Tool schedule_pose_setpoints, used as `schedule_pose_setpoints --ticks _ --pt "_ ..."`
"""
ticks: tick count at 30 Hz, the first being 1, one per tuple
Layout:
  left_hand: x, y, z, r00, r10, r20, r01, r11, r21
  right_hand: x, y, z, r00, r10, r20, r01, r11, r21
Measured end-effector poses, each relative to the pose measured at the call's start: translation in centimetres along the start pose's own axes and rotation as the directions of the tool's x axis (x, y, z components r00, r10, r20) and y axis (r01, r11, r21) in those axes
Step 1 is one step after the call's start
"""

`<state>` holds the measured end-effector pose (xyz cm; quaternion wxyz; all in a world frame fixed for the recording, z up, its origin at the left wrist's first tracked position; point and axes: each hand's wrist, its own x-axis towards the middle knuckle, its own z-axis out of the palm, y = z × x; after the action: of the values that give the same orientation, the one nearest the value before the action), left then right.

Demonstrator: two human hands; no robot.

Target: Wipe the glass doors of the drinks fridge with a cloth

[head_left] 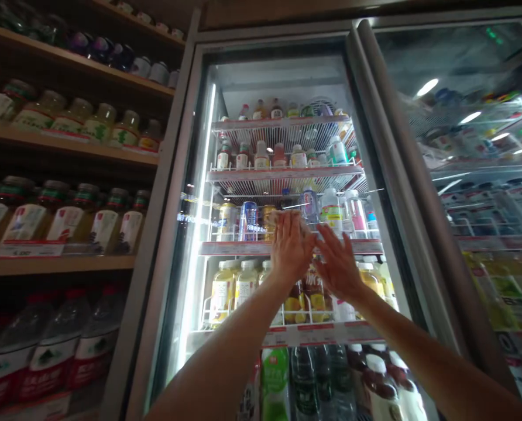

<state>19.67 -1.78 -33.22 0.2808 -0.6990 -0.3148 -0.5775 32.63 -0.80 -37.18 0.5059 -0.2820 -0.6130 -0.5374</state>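
My left hand (291, 247) is raised flat with its fingers up, its fingertips over a gold can (268, 223) on the middle shelf of a lit glass-door drinks fridge (278, 88). My right hand (337, 263) is raised beside it, fingers spread, in front of juice bottles with yellow fruit labels (307, 292). Neither hand holds anything. A blue can (249, 221) stands left of the gold can. I cannot tell whether a glass pane lies between my hands and the drinks.
Wooden shelves (59, 266) at the left carry bottled drinks and large water bottles. A metal door frame (423, 204) runs down the right side of the fridge, with a second glass door (471, 70) beyond it. Wire shelves hold packed rows of bottles.
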Motion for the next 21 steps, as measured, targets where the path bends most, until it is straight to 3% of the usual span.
schedule_pose_setpoints --ticks 2,4,6,8,9,11,13,14,15,16,17,18,19,21 --pt "0.4 1.2 1.4 0.999 0.007 -0.046 -0.002 0.994 0.109 -0.8 2.9 -0.7 0.992 0.104 -0.076 -0.109 0.992 -0.064" --pt "1.2 1.7 2.4 0.994 0.098 -0.057 -0.084 0.973 0.214 -1.1 5.1 -0.9 0.979 0.18 -0.096 -0.191 0.973 -0.128" --pt "2.4 0.8 2.2 0.973 0.228 -0.023 -0.212 0.931 0.298 -1.2 6.1 -0.7 0.981 0.184 -0.058 -0.191 0.967 -0.17" --pt "3.7 -1.9 0.4 0.96 0.28 -0.001 -0.26 0.893 0.368 -1.1 6.2 -0.6 0.983 0.183 -0.026 -0.185 0.964 -0.192" --pt "4.3 -3.7 -1.0 0.966 0.256 -0.019 -0.227 0.886 0.403 -1.1 6.1 -0.5 0.981 0.192 -0.026 -0.193 0.961 -0.199" --pt "5.1 -7.1 -3.8 0.983 0.087 -0.159 -0.005 0.89 0.456 -1.1 5.7 -0.5 0.978 0.208 -0.024 -0.208 0.956 -0.209" --pt "5.1 -8.8 -5.2 0.941 -0.088 -0.328 0.234 0.866 0.441 -1.0 5.4 -0.5 0.978 0.21 -0.003 -0.206 0.954 -0.218" --pt "4.7 -8.6 -5.0 0.928 -0.119 -0.354 0.274 0.861 0.429 -1.0 5.3 -0.5 0.978 0.206 0.006 -0.2 0.955 -0.22" --pt "4.0 -7.8 -4.3 0.936 -0.102 -0.337 0.249 0.869 0.428 -1.0 5.3 -0.5 0.98 0.199 0.01 -0.192 0.956 -0.22" --pt "3.3 -6.5 -3.1 0.964 -0.033 -0.265 0.15 0.888 0.435 -1.1 5.4 -0.5 0.982 0.191 0.012 -0.183 0.959 -0.218" --pt "2.5 -5.1 -1.8 0.983 0.117 -0.144 -0.042 0.896 0.442 -1.1 5.6 -0.5 0.983 0.184 0.005 -0.178 0.96 -0.216" --pt "1.8 -3.8 -0.6 0.964 0.263 -0.034 -0.223 0.874 0.431 -1.2 5.8 -0.6 0.984 0.178 -0.001 -0.174 0.961 -0.215" --pt "1.2 -2.9 0.2 0.935 0.353 0.025 -0.331 0.848 0.414 -1.3 6.0 -0.6 0.985 0.17 0.0 -0.166 0.962 -0.216" --pt "0.8 -3.0 0.0 0.925 0.375 0.054 -0.364 0.84 0.403 -1.5 6.2 -0.7 0.987 0.158 0.014 -0.151 0.964 -0.218"
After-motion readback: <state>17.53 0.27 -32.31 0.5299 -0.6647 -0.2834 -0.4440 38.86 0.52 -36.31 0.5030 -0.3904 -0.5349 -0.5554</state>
